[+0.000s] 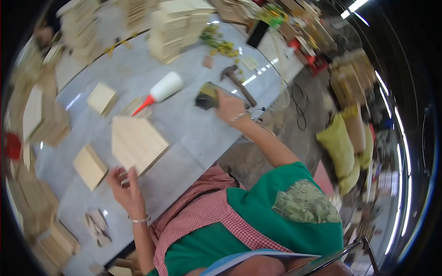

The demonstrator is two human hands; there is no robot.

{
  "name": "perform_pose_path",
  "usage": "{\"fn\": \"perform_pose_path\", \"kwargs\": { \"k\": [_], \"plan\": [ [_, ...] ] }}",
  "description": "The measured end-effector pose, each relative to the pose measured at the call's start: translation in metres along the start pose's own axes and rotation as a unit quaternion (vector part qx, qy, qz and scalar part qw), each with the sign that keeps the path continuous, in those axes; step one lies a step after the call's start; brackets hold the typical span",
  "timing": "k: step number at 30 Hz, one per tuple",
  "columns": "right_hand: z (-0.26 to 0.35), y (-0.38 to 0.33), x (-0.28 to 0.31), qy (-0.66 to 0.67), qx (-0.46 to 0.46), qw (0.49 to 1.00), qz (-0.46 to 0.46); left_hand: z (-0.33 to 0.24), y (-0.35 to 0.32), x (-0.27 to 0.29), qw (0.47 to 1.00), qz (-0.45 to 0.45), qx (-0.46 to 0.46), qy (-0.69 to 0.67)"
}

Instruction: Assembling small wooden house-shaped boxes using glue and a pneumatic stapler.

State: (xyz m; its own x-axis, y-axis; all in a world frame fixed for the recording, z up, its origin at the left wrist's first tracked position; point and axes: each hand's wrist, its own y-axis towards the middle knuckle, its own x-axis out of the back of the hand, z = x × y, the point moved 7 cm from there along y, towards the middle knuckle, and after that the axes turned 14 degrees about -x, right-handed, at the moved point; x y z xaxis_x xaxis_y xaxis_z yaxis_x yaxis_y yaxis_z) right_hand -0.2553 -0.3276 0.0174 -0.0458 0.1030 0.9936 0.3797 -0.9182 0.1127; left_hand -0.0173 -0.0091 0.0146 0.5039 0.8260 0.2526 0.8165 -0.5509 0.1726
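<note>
My right hand (230, 106) reaches across the table, its fingers closed on a blurred black-and-yellow tool (207, 95) whose exact kind I cannot make out. Beside it lies a hammer (239, 85) with a dark head. My left hand (126, 189) is held with its fingers bent and apart, nothing in it, close to the lower edge of a pale, house-shaped wooden piece (138, 143). Left of that hand sits a small wooden block (90, 167). A white glue bottle (167, 86) with a red nozzle lies beyond the house-shaped piece, its tip over another small wooden piece (134, 106).
Tall stacks of pale boards (172, 32) stand at the far side; more wooden parts (43, 115) line the left edge. Yellow-green small items (223, 46) lie far right on the table (184, 156). Cartons (352, 76) and yellow sacks (338, 142) stand on the floor at right.
</note>
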Motion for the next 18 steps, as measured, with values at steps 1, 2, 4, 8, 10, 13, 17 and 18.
{"fn": "perform_pose_path", "kwargs": {
  "k": [1,2,4,8,10,13,17,18],
  "plan": [
    [0.007,-0.001,0.008,0.028,-0.048,0.996,0.066,0.001,0.002,0.001,1.000,-0.002,-0.011,-0.014],
    [0.006,-0.003,0.009,0.037,-0.072,0.995,0.061,-0.003,0.005,0.000,1.000,0.005,-0.016,-0.010],
    [0.005,0.000,0.003,0.082,-0.085,0.986,0.115,-0.013,0.007,-0.004,0.999,0.009,-0.033,-0.011],
    [0.017,-0.009,0.011,0.080,-0.084,0.988,0.102,-0.027,0.011,-0.007,0.996,0.029,-0.069,0.039],
    [0.045,-0.014,0.044,0.168,0.063,0.981,-0.076,-0.030,0.009,-0.005,0.993,0.023,-0.098,0.056],
    [0.099,-0.008,0.041,0.414,0.145,0.896,0.062,-0.032,0.011,-0.005,0.992,0.038,-0.097,0.073],
    [0.160,-0.009,-0.012,0.566,0.115,0.762,0.294,-0.027,0.024,-0.003,0.987,0.080,-0.099,0.094],
    [0.172,-0.017,-0.019,0.580,0.106,0.719,0.368,-0.027,0.026,0.001,0.986,0.095,-0.099,0.093]
  ]
}}
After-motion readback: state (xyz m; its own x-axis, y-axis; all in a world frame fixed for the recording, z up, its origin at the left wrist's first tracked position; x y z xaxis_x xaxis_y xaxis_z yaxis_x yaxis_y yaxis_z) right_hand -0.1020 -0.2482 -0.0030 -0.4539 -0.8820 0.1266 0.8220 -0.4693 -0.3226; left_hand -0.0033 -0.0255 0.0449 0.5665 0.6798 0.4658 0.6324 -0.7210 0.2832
